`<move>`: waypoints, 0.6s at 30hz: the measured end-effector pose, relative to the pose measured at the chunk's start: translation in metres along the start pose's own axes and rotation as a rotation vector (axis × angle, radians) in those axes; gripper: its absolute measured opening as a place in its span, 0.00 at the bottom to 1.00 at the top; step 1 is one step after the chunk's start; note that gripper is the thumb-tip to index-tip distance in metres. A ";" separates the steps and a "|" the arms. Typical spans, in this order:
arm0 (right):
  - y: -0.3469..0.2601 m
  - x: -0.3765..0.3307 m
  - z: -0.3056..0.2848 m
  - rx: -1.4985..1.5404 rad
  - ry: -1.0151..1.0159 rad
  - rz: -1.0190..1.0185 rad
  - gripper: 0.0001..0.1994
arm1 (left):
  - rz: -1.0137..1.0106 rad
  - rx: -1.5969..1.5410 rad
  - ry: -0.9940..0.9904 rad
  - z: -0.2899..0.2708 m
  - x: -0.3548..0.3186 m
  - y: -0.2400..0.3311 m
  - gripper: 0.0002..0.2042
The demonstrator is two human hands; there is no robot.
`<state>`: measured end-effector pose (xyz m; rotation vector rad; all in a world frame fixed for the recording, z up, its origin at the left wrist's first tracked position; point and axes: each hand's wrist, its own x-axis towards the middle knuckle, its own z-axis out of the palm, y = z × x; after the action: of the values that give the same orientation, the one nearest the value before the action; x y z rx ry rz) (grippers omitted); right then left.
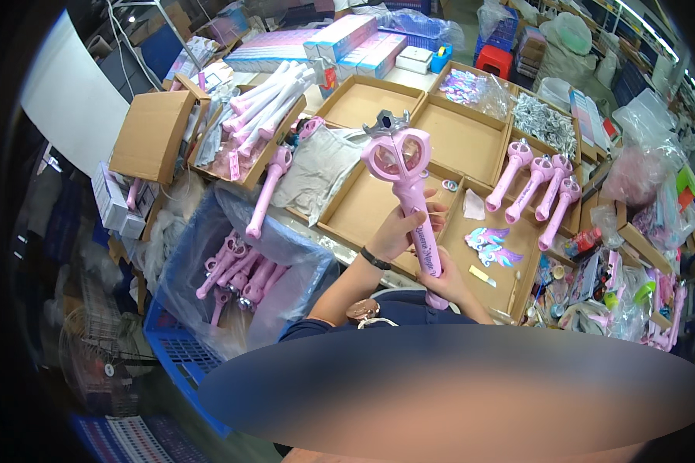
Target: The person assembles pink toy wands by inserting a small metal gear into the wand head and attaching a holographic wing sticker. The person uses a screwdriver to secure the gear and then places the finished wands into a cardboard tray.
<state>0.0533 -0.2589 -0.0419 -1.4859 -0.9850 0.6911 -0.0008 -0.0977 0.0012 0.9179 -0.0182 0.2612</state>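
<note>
A pink toy wand (409,194) with a round, ring-like head and a silver piece on its tip stands nearly upright before me. My left hand (394,234) is wrapped round the middle of its handle. Lower down, my right hand (449,281) grips the handle near its bottom end. Beside that hand, a cardboard tray (510,297) holds colourful wing-shaped cutouts (493,247) and a small pale yellow piece (482,275). Several more pink wands (534,189) lie in a row at the tray's far right.
Left of me stands a blue crate (179,351) lined with clear plastic, with several pink wands inside. Behind it are a carton of white-and-pink sticks (264,108) and a grey cloth (316,171). Silver parts (544,122) fill a back-right tray; clutter crowds the right edge.
</note>
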 end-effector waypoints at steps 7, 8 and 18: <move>-0.004 -0.003 0.002 0.218 -0.060 0.115 0.22 | -0.091 0.018 0.062 0.003 -0.007 0.006 0.29; -0.005 -0.003 0.001 0.204 -0.070 0.120 0.23 | -0.090 0.013 0.064 0.004 -0.007 0.006 0.29; -0.003 -0.006 -0.007 0.187 -0.153 0.192 0.21 | 0.323 0.062 0.174 -0.004 0.010 0.014 0.30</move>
<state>0.0564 -0.2677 -0.0388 -1.3890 -0.8724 1.0206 0.0056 -0.0838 0.0112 0.9498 0.0026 0.6441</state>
